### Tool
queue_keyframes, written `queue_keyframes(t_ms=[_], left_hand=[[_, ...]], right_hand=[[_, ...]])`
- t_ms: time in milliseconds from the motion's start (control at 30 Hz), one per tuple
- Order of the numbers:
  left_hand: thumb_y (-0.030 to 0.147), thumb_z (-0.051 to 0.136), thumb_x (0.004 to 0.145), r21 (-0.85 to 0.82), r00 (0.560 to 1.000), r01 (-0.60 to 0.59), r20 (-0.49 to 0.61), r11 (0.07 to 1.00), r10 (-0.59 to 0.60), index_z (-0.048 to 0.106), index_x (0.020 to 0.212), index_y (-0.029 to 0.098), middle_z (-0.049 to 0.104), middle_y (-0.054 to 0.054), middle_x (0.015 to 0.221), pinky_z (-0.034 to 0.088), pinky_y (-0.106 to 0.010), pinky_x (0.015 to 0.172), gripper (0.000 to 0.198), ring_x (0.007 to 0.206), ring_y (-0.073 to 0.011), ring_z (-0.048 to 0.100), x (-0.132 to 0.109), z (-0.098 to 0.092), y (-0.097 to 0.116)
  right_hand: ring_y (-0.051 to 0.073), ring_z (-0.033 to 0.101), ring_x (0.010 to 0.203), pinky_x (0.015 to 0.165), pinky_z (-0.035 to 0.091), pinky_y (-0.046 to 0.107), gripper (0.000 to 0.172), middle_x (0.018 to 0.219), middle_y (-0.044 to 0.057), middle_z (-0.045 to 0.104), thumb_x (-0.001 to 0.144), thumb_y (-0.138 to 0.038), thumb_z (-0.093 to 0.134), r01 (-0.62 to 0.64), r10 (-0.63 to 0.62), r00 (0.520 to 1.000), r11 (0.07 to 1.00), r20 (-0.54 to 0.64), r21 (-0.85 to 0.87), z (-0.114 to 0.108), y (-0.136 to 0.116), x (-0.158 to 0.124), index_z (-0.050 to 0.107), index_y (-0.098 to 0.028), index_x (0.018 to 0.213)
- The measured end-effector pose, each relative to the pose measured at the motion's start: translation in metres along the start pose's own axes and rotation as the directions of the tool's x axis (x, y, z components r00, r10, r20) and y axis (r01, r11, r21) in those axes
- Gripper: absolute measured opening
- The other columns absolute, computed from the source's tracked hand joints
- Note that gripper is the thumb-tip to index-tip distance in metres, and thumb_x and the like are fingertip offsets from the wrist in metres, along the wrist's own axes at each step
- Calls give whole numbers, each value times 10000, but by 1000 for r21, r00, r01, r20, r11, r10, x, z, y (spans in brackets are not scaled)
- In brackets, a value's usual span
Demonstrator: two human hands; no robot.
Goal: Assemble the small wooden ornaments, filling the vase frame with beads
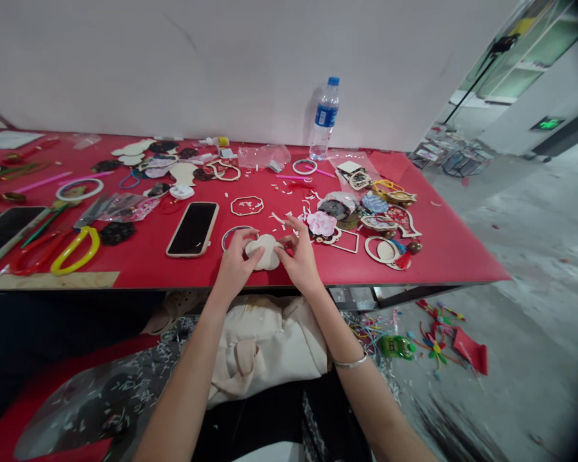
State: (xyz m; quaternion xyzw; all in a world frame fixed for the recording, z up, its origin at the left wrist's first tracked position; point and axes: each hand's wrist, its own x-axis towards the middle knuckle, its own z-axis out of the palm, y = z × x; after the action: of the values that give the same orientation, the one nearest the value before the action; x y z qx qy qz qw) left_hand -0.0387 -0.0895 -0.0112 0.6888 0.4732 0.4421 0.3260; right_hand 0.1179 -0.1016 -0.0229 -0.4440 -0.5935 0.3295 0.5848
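Observation:
Between my two hands, just above the front edge of the red table, is a cream flower-shaped piece with a scalloped outline. My left hand pinches its left side, thumb laid on the face. On the right side, my right hand grips the edge with thumb and fingers. Behind my left fingers a pale ring lies partly hidden. A phone rests left of my hands. Close to my right hand lies a pink floral scalloped piece among other decorated pieces.
Yellow-handled scissors and a second phone lie at the left. A water bottle stands against the wall. White paper scraps are scattered mid-table. A cream bag sits on my lap, and a green bottle lies on the floor.

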Motion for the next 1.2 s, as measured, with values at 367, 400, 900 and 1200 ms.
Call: queue_keyframes(t_ms=[367,400,900,1200], left_hand=[[425,610,799,-66,991,130,34,989,-128,615,912,164,663,-18,789,474,-241,648,284,736,-165,620,-1,-1,2],[424,611,796,-79,990,143,33,987,-141,613,921,159,670,-25,806,477,-242,657,293,754,-171,627,-1,-1,3],[404,616,799,-150,982,182,77,972,-172,629,1030,138,703,-68,917,483,-248,696,352,848,-204,663,-2,-1,8],[442,538,847,-119,983,182,31,976,-179,643,920,159,654,-15,767,416,-210,569,311,656,-136,564,-2,-4,12]], right_hand=[[168,588,1012,893,470,338,526,1208,69,566,794,-265,656,2,2,999,991,-34,134,-5,-6,3,407,-266,1257],[162,591,994,881,472,329,499,1148,53,587,788,-273,666,-13,22,999,982,-43,190,-6,-5,4,421,-268,1223],[129,604,837,765,469,274,310,876,-7,629,770,-281,675,-133,140,990,938,-1,319,-5,-2,5,504,-234,1025],[144,606,854,822,482,307,301,889,6,632,774,-282,659,-139,148,989,946,-10,293,-5,-3,5,521,-234,1037]])
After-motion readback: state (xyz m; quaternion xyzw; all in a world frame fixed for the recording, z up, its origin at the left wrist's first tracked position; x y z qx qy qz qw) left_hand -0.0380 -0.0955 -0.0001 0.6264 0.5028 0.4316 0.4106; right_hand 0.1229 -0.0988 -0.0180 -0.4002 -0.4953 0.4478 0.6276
